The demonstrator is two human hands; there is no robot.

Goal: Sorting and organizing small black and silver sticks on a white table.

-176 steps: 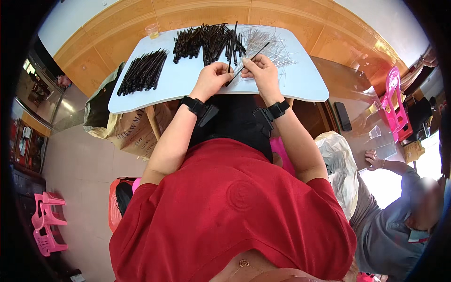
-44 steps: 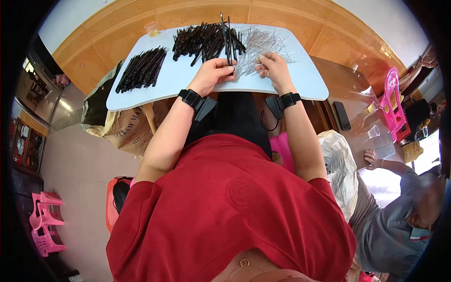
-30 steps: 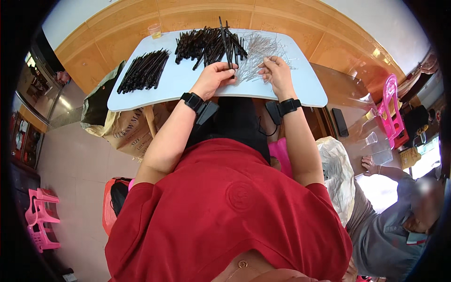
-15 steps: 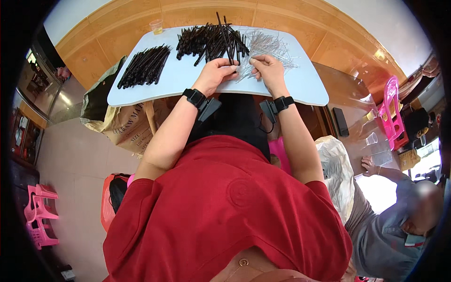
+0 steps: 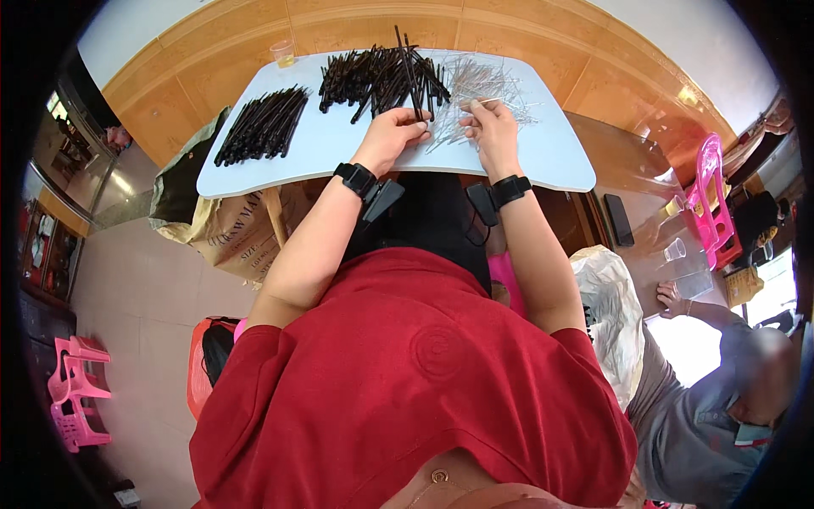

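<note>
My left hand (image 5: 392, 136) rests on the white table (image 5: 551, 157) and grips a few black tubes (image 5: 409, 64) that stick up over the big loose heap of black tubes (image 5: 365, 76). My right hand (image 5: 492, 127) pinches a thin clear stick (image 5: 476, 103) at the edge of the heap of clear thin sticks (image 5: 483, 81). A neat bundle of black tubes (image 5: 261, 123) lies at the table's left end. Both wrists wear black bands.
A small glass of yellowish liquid (image 5: 283, 53) stands at the table's far left corner. A brown sack (image 5: 233, 233) sits under the table. Another person (image 5: 721, 399) sits low at the right by a wooden bench with a phone (image 5: 618, 220), clear cups and a pink stool (image 5: 710, 199).
The hands went forward into the two heaps and drew back slightly. My left hand has gathered a few black tubes upright; my right hand has picked a clear stick out of its heap.
</note>
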